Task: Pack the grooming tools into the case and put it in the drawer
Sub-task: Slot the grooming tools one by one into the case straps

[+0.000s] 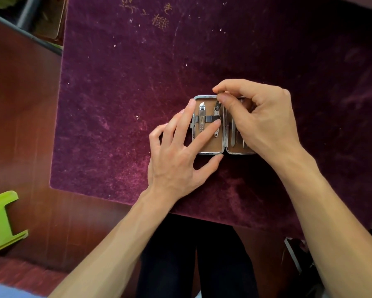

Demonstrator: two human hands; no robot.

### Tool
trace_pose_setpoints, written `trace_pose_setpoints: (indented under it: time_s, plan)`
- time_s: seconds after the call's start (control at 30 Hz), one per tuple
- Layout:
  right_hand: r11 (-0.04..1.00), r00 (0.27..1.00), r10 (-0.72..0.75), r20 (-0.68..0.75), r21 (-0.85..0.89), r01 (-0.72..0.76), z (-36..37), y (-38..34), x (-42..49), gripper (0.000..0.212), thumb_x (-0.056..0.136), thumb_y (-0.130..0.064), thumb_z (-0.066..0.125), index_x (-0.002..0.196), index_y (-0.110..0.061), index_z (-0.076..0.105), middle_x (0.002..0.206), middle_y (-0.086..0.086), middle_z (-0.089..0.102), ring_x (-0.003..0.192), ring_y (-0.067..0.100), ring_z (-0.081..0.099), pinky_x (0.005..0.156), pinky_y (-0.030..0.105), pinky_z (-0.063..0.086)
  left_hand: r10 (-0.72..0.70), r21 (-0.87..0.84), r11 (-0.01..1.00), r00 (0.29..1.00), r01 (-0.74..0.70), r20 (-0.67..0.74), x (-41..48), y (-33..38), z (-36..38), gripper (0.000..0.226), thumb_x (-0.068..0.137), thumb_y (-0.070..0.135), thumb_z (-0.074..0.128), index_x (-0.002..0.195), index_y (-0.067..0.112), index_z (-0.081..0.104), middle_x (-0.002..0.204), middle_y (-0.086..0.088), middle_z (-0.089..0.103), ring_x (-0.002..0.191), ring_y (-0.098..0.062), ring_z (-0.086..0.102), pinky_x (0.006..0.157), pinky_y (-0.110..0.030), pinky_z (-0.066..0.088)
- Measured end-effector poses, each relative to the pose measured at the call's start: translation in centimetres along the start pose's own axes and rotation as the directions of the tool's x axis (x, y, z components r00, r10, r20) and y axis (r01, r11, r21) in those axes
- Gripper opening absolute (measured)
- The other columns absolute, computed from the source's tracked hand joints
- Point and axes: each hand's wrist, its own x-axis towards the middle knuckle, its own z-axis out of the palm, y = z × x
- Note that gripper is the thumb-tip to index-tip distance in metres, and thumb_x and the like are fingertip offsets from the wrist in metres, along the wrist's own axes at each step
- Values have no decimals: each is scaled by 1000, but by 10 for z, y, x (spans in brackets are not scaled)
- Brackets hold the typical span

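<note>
A small metal-framed case [210,152] lies open flat on the purple cloth, tan lining up. Its left half holds a large nail clipper [201,119] under a black strap and a smaller clipper [217,108] beside it. In the right half lie a slim file [233,134] and other thin tools, partly hidden. My left hand [176,160] rests on the left half, index finger pressing near the strap, thumb at the case's near edge. My right hand [260,119] covers the right half, its thumb and forefinger pinched at the top edge; what they pinch is hidden.
The purple velvet cloth [137,93] covers a dark wooden table [19,125]. A green plastic stool [0,220] stands at the lower left. My dark trousers [193,254] and a shoe [296,250] show below the table edge. No drawer is in view.
</note>
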Motion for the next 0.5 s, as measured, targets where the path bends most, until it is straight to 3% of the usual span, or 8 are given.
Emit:
trace_pose_setpoints:
  time_s: [0.23, 0.5]
  plan:
    - [1000, 1000, -4, 15, -15, 4, -2, -3, -2, 18, 102, -21, 70, 114, -21, 82, 97, -13, 79, 78, 8, 73, 69, 13, 54, -6, 10, 1000, 1000, 6, -1, 1, 1, -1, 60, 91, 64, 58, 147, 41, 53, 166, -10, 35, 145, -23, 45, 109, -41, 31]
    - [990, 995, -87, 44, -106, 91, -9, -5, -17, 15, 100, -27, 73, 106, -17, 83, 92, -4, 80, 66, 17, 68, 63, 40, 56, -11, 10, 1000, 1000, 11, -25, 1, 2, 1, 60, 90, 64, 58, 147, 43, 52, 166, -9, 36, 144, -22, 46, 109, -40, 31]
